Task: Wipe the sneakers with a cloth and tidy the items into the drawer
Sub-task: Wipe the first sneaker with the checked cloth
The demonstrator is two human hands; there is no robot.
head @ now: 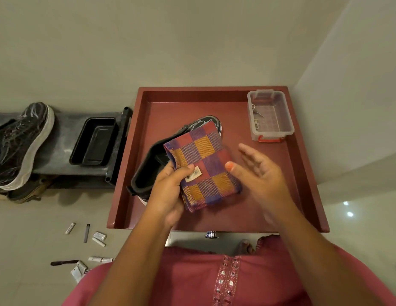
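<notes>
A folded checked cloth (203,164) in red, orange and purple is held above the open red drawer (236,102). My left hand (170,186) grips the cloth's left edge, thumb on top near its small label. Beside the cloth's right edge is my right hand (259,171), fingers straight and spread, thumb tip touching the fabric. Under the cloth a black sneaker (148,173) lies in the drawer, partly hidden. A second black sneaker (22,142) with a white sole rests on a grey rack at the left.
A clear plastic box (270,115) with red clips sits in the drawer's far right corner. A black tray (94,141) stands on the grey rack (60,133). Several small white tubes (100,237) and dark sticks lie on the floor at lower left.
</notes>
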